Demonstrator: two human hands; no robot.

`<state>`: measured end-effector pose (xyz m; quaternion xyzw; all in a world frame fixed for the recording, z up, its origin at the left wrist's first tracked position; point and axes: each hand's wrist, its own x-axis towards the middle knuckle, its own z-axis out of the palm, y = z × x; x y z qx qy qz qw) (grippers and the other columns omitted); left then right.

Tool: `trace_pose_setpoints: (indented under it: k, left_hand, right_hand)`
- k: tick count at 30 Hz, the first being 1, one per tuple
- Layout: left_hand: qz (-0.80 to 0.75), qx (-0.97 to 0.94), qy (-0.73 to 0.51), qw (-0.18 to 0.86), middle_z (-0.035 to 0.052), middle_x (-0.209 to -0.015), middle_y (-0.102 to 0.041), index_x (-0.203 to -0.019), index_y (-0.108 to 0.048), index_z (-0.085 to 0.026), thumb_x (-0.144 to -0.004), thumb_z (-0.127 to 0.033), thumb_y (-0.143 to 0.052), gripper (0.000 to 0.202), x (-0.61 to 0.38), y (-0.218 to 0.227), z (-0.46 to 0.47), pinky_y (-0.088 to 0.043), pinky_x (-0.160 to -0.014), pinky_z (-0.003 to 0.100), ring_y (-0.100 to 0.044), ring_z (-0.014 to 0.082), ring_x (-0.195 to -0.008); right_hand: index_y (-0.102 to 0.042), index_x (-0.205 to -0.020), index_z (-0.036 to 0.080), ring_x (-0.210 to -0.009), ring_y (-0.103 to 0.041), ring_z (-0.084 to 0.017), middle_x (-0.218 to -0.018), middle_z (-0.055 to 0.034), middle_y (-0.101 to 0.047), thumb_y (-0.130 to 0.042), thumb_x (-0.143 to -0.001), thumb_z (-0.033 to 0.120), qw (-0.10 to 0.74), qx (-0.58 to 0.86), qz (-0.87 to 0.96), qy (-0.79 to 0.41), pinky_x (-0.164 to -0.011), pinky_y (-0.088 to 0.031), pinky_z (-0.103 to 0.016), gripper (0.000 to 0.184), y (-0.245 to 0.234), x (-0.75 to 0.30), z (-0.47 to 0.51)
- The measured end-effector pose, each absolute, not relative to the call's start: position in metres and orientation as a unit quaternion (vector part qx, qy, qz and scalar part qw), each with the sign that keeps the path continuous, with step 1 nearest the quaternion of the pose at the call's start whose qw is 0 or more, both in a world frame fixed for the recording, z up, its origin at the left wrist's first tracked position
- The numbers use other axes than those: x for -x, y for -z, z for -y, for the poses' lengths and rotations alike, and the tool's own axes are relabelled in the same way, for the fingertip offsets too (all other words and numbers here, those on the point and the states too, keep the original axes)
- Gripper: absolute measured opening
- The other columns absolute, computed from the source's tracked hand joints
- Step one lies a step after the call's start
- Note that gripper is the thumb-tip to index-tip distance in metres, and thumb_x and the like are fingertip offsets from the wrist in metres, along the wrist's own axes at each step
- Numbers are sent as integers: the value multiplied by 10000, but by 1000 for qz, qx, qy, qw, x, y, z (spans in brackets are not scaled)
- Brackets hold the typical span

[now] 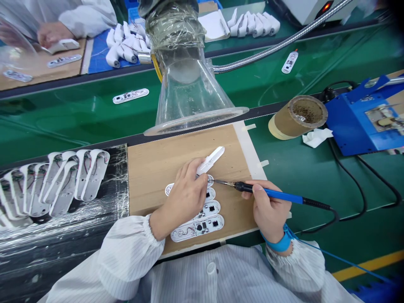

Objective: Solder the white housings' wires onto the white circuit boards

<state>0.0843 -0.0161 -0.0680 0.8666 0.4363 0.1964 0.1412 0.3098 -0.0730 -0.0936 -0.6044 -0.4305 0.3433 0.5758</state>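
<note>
My right hand (269, 207) grips a blue-and-black soldering iron (271, 192) like a pen. Its metal tip points left and reaches the right end of the topmost circuit board (210, 180). My left hand (184, 189) is closed round the lower end of a slim white plastic shell (213, 159), just above that board. It also covers the middle of the board, so the fingertips are partly hidden. Below it, several more long white boards lie in a row, the nearest circuit board (197, 228) fully visible with its black chip and thin wires.
White handle-shaped housings (67, 181) with wires stand at left. A clear fume hood (192, 92) hangs over the cardboard mat (158, 168). A cardboard tube (298, 115) and a blue soldering stand (362, 118) are at right. Across the green belt, a co-worker's hand (54, 34) rests near parts.
</note>
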Motion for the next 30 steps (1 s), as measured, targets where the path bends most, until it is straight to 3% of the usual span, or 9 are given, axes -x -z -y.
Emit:
trace_pose_setpoints:
  k: [30]
  left_hand:
    - [-469,-850,-221,93,225,-1419,-567,-875,-622,-164,-981,-79,-546,156,-95,77,19,-581,-986,560,-615,375,-1223]
  right_hand:
    - [-810,-933,206,-565,-725,-180,-655,5,-759,-690,-982,289,569,599,447,-343,-569,-582,-302,154,88,-308,69]
